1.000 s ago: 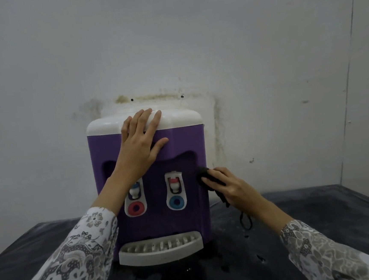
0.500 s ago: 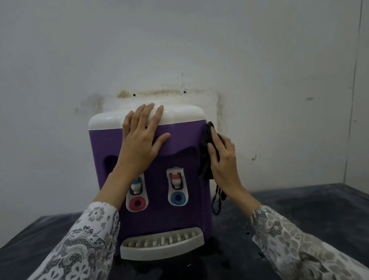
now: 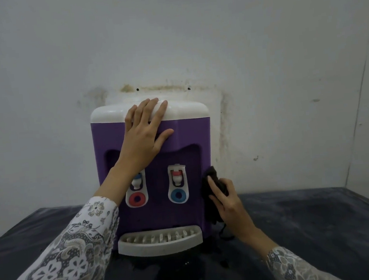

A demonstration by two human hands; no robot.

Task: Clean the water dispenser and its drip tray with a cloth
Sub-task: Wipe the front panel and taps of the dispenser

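Standing against a stained pale wall (image 3: 260, 44), a dark bench (image 3: 320, 221) carries the water dispenser (image 3: 158, 211), which sits near the back at its middle; its body is purple, its top (image 3: 187, 111) white; a wet dark patch (image 3: 179, 272) spreads on the bench just before it. Patterned sleeves (image 3: 62, 262) cover both forearms. The left hand (image 3: 144, 135) lies flat on the dispenser's upper front, fingers straight and reaching onto the white top, thumb spread to the side, holding nothing. The right hand (image 3: 225, 201) presses a dark cloth (image 3: 212, 177) against the dispenser's right side, low down, level with the taps; its fingers lie on the cloth, but whether the grip curls round it or merely pushes, I cannot tell; a dark loop (image 3: 224, 233) hangs beneath the hand. The pale drip tray (image 3: 160, 242) juts out at the dispenser's foot, touching the bench, slotted on top. Two taps sit in the front recess; the left one (image 3: 136, 182) stands over a red ring, partly behind the left wrist; the right one (image 3: 177, 175) over a blue ring.
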